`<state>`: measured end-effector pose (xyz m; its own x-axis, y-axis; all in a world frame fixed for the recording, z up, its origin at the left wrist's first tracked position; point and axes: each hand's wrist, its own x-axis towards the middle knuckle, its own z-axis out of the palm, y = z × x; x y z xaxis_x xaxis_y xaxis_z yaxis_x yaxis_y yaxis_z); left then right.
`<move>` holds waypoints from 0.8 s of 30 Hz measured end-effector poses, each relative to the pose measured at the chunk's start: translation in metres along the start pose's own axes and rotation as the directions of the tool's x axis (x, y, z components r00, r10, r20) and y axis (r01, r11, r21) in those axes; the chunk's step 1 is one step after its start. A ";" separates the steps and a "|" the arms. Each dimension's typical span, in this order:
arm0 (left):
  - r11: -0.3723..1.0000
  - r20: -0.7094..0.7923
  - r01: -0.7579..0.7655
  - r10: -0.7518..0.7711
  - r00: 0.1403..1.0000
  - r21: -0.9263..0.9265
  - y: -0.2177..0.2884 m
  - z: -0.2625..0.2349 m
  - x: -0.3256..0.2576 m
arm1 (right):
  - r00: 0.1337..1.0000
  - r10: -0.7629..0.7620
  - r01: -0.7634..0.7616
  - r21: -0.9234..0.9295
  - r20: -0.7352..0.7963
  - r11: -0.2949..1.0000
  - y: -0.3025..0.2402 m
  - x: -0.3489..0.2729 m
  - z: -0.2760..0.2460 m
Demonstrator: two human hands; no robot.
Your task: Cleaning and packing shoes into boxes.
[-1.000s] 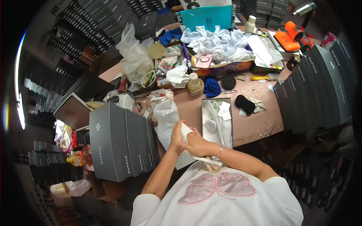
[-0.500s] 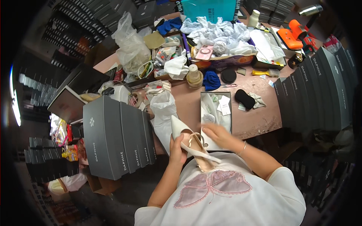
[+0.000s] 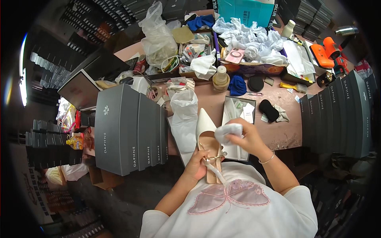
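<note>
My left hand (image 3: 197, 164) grips a cream pointed-toe shoe (image 3: 207, 137) by its heel end, toe pointing away from me, a gold buckle and strap showing near my fingers. My right hand (image 3: 245, 137) is closed on a crumpled wad of white tissue (image 3: 227, 131) just above the shoe's opening. An open grey shoe box (image 3: 237, 119) with white paper inside lies on the table right behind both hands. A white dust bag (image 3: 183, 117) lies left of the shoe.
A row of upright grey shoe boxes (image 3: 129, 129) stands to the left, another row (image 3: 343, 113) to the right. The pink table (image 3: 279, 133) carries crumpled tissue (image 3: 254, 41), a plastic bag (image 3: 156, 35), a blue cloth (image 3: 237, 85), black pads (image 3: 269, 110) and an orange tool (image 3: 325, 51).
The shoe has turned toe-away and risen in front of me. My right hand has picked up a wad of white tissue and brought it over the shoe.
</note>
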<state>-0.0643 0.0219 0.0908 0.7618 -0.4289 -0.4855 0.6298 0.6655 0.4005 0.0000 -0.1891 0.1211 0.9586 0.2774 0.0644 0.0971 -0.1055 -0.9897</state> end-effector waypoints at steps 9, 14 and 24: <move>0.991 -0.065 -0.099 0.106 0.992 0.093 -0.004 0.013 0.004 | 0.979 0.037 -0.108 -0.353 -0.201 0.929 -0.036 0.009 -0.033; 0.986 -0.078 -0.104 0.114 0.990 0.130 -0.004 0.014 -0.001 | 0.990 0.110 -0.139 -0.494 -0.088 0.858 0.005 -0.020 -0.046; 0.966 -0.164 -0.053 0.097 0.982 0.252 -0.002 0.020 0.012 | 0.985 0.166 -0.152 0.203 -0.055 0.967 0.046 -0.005 0.002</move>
<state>-0.0531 0.0029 0.0997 0.7842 -0.2565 -0.5650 0.6061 0.5119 0.6088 -0.0010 -0.1932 0.0752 0.9746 0.2035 -0.0936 -0.1057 0.0495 -0.9932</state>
